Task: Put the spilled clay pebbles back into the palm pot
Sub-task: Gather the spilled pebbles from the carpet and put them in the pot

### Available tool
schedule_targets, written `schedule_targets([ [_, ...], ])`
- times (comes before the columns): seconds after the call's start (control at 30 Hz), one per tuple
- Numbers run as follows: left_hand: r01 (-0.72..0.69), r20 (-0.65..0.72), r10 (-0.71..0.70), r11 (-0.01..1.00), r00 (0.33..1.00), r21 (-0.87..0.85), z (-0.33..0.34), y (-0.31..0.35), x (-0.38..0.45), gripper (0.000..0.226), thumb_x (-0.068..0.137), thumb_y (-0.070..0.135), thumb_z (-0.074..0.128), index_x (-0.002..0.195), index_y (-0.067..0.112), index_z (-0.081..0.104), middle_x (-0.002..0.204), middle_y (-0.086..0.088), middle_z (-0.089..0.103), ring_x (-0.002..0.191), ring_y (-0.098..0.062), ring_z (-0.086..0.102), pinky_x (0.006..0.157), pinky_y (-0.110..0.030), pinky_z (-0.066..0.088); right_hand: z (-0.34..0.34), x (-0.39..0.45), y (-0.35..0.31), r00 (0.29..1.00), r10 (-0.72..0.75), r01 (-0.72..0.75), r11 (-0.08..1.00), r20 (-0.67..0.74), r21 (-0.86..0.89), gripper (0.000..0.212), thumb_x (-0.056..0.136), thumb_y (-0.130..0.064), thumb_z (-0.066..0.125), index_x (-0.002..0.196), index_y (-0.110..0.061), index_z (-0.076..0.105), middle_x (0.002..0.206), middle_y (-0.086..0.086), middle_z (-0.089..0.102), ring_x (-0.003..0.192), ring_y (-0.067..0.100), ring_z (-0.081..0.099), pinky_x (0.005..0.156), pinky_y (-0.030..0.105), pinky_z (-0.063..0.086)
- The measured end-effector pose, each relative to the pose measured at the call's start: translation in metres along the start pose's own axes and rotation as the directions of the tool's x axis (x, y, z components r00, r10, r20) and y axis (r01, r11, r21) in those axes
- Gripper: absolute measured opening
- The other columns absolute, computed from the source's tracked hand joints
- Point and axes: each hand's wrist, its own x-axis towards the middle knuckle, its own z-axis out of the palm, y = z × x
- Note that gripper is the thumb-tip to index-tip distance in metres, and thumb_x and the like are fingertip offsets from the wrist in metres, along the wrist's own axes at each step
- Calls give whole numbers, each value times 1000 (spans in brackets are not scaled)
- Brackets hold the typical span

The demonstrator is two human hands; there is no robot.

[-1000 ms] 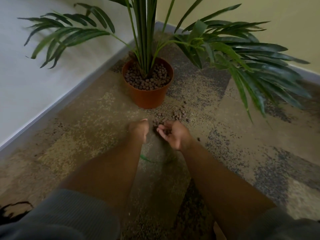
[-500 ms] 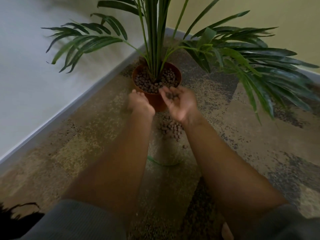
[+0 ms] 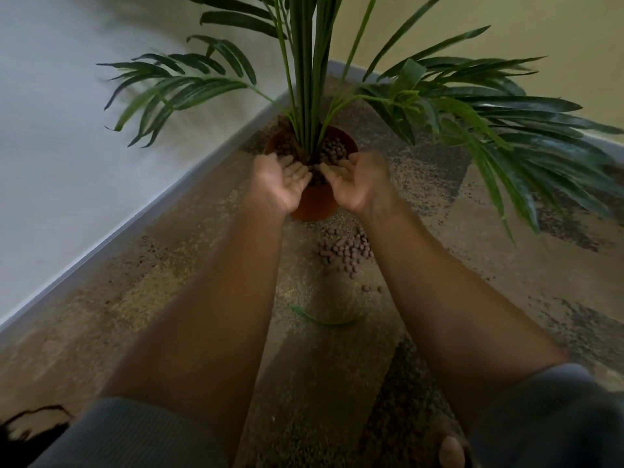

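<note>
A terracotta palm pot (image 3: 314,205) stands on the patterned carpet in the room's corner, with brown clay pebbles (image 3: 335,152) around the palm stems (image 3: 307,79). My left hand (image 3: 281,181) and right hand (image 3: 355,180) are side by side over the pot's near rim, palms up and tilted towards it, fingers apart. A few pebbles show between the fingertips, over the pot. Both palms look bare. A pile of spilled pebbles (image 3: 345,251) lies on the carpet just in front of the pot, between my forearms, with a few strays (image 3: 369,288) nearer me.
Long palm fronds (image 3: 506,140) spread low to the right, and others (image 3: 175,86) reach left over the white wall's grey baseboard (image 3: 135,228). A fallen green leaf (image 3: 324,319) lies on the carpet in front of the pebble pile. The yellow wall closes the corner behind.
Both hands rose from the spilled pile on the carpet to the pot's rim. They went from cupped around pebbles to flat, tilted palms. The camera moved closer to the pot.
</note>
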Motion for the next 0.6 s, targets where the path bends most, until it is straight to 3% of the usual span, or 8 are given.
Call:
schedule_targets([
  [0.1,-85,-67,86,996,994,18,-14,-11,-5,47,103,21,22,146,9,38,143,-10,49,128,-21,50,102,-30,43,-10,-1,2,1000,11,-11,1000,5,8,47,101,-6,26,146,8,26,149,25,35,136,38,40,111,44,41],
  [0.2,-153,-231,193,972,954,177,-34,-32,-5,43,102,21,30,142,19,46,129,1,59,111,-12,59,90,-24,46,-26,-5,2,999,42,-42,999,6,-32,39,98,-2,36,135,9,42,129,28,54,115,39,60,92,38,57],
  [0.3,-83,-339,194,945,921,315,-60,-58,0,35,100,23,39,131,20,56,106,5,65,86,-7,59,77,-21,45,-50,-7,3,996,68,-75,983,-49,-169,28,97,-5,45,121,6,55,108,19,65,94,30,68,65,26,60],
  [0.37,18,-329,154,885,932,466,-75,-79,1,34,99,23,40,128,19,57,113,0,66,89,-10,59,78,-23,45,-67,-9,5,992,76,-104,949,-104,-298,21,96,-6,50,110,4,61,94,14,66,82,22,68,57,21,57],
  [0.43,104,-291,119,754,949,649,-88,-98,0,30,95,20,47,122,18,62,120,-8,65,95,-15,59,85,-27,47,-83,-8,10,984,51,-121,891,-168,-437,11,94,-3,52,98,-1,62,83,12,63,69,16,65,51,18,54],
  [0.53,128,-206,129,448,970,885,-100,-118,-9,12,84,21,67,90,31,69,103,-3,71,89,-20,65,85,-33,55,-110,-8,20,962,-6,-168,771,-271,-614,8,92,2,53,94,-2,59,78,12,60,58,16,60,47,21,51],
  [0.6,97,-119,64,283,991,954,-103,-128,-12,16,81,20,73,93,28,68,100,-3,71,82,-17,65,76,-27,54,-130,-9,27,952,-94,-185,583,-292,-791,10,89,0,55,89,-3,64,77,12,62,55,16,57,49,23,48],
])
